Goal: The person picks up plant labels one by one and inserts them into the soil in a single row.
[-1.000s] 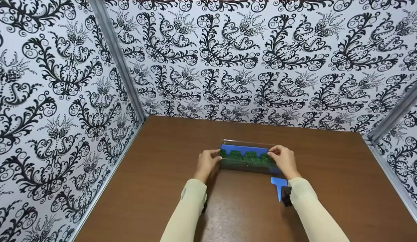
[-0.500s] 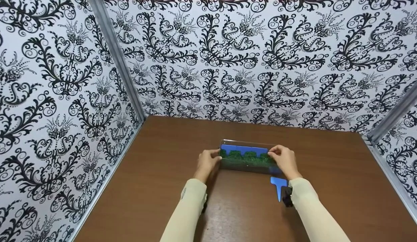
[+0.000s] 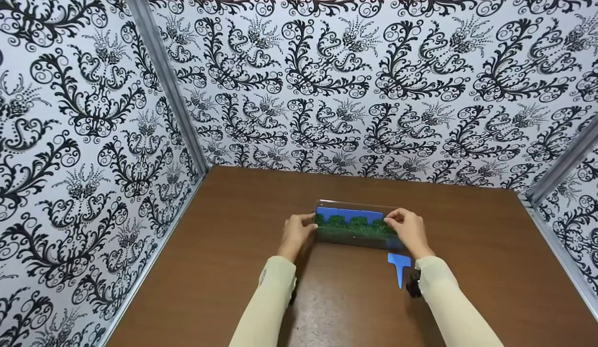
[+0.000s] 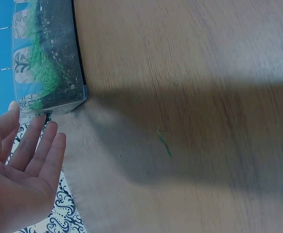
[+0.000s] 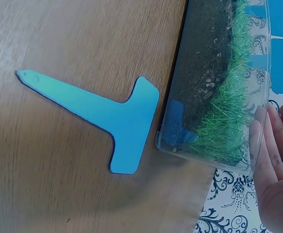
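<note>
A clear plastic box (image 3: 352,235) of dark soil and green grass stands on the table, with a row of blue tags (image 3: 349,213) rising along its far side. My left hand (image 3: 297,233) touches the box's left end, its fingers extended against the corner in the left wrist view. At the right end, my right hand (image 3: 409,231) has thumb and index fingertips close together near the last tag; in the right wrist view its fingers lie fairly straight along the box wall. A loose blue T-shaped plant label (image 5: 117,116) lies flat near the box's right front corner.
The brown table (image 3: 347,299) carries a thin green grass blade (image 4: 165,141) in front of the box. Patterned black-and-white walls (image 3: 327,96) with grey metal posts close off the back and sides.
The right wrist has shifted very slightly right, so slightly more of the loose label shows. Both hands keep their places at the box, which has not visibly moved.
</note>
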A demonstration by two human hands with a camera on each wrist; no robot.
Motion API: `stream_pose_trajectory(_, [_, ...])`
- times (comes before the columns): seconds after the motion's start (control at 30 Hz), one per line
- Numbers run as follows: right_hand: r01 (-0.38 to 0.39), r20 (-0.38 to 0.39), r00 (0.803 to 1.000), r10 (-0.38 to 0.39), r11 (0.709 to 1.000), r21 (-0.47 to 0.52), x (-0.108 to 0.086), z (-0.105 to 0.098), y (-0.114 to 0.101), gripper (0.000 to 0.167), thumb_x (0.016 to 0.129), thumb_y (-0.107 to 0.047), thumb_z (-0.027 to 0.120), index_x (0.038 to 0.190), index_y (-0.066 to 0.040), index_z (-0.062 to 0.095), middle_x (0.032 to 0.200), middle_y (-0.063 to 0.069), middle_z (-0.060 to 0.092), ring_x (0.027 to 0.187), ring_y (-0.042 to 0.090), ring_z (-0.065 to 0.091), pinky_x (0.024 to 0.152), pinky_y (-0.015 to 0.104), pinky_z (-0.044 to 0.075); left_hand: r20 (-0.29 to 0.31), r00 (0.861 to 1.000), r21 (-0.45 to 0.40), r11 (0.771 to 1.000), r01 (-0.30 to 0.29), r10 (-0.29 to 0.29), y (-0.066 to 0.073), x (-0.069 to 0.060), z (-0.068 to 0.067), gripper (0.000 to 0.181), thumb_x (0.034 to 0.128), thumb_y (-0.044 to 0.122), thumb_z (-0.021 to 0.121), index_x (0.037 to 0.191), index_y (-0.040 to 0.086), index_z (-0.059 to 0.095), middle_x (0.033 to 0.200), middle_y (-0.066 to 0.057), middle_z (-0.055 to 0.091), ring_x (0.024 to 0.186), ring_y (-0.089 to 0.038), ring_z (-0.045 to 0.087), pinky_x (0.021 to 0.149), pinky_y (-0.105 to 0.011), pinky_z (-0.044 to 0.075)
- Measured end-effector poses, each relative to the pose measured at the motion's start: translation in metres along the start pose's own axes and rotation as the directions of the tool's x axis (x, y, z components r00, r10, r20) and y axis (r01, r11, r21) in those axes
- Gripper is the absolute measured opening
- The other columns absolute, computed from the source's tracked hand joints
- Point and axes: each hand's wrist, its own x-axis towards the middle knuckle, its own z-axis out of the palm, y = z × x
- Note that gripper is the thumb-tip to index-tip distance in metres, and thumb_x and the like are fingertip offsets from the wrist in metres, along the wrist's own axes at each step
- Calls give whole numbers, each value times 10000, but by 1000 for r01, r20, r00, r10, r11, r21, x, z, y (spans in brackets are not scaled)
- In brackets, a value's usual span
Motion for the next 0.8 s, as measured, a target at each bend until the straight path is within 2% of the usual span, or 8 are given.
stream_pose_trajectory(0.2, [-6, 9, 1000, 6, 1000, 6, -1, -1, 1, 94, 912, -143, 728, 920, -50, 740, 882, 148, 757, 793, 269, 720, 686, 280, 521, -2, 1000, 9, 1000, 0, 0, 1, -1, -1, 343, 919, 202, 723, 1260, 234, 714, 1322, -59, 674, 1242, -317, 616, 1014, -508, 503])
stream_pose_trajectory(0.47, [-11, 22, 1000, 11, 999, 34, -4, -2, 1, 101, 922, -144, 716, 932, -46, 740, 895, 151, 757, 779, 252, 717, 639, 182, 505, 6, 1000, -7, 1000, 3, -3, 1, 0, -1, 338, 927, 194, 714, 1263, 225, 712, 1321, -67, 674, 1240, -309, 619, 1020, -497, 505])
stream_pose_trajectory(0.6, [0, 21, 1000, -1, 999, 41, -6, -4, 0, 97, 922, -142, 714, 931, -50, 743, 886, 145, 757, 772, 240, 715, 637, 189, 521, 5, 1000, -13, 1000, -10, 10, 1, -1, -1, 337, 928, 176, 711, 1264, 201, 713, 1309, -77, 681, 1229, -304, 627, 1009, -490, 514])
stream_pose_trajectory(0.8, [-22, 16, 1000, 21, 998, 52, -6, -4, 1, 89, 913, -134, 724, 931, -50, 747, 886, 142, 761, 749, 199, 715, 630, 177, 522, -5, 1000, -12, 1000, -21, 21, 1, -2, -1, 329, 922, 171, 718, 1249, 192, 722, 1297, -76, 688, 1222, -306, 631, 1005, -491, 515])
